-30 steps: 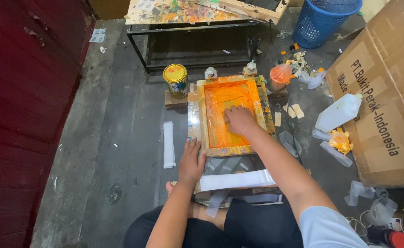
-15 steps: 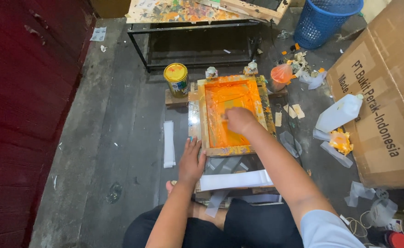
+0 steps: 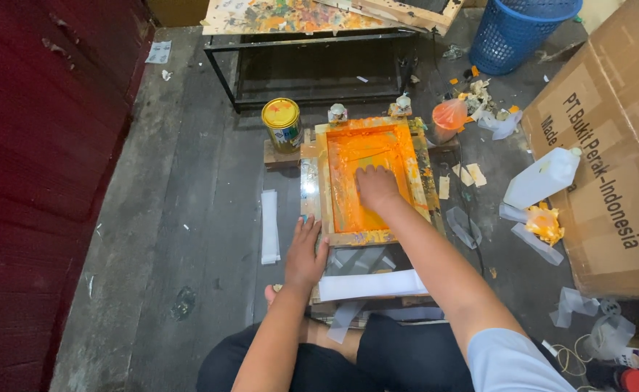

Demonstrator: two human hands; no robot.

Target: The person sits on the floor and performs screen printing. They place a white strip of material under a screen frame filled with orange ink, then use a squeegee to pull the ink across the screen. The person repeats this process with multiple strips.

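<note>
here, right hand [image 3: 375, 186] presses orange screen frame [image 3: 367, 181] — left hand [image 3: 306, 250] steadies.

1. The right hand [image 3: 376, 187] lies palm down on the orange mesh inside the wooden printing frame [image 3: 319, 190], about at its middle.
2. The left hand [image 3: 305, 252] presses flat at the near left corner of this frame.
3. A yellow paint can [image 3: 281, 125] stands on the floor just beside the far left corner of the frame.
4. A white paper strip [image 3: 372, 284] lies near the near edge of the frame.
</note>
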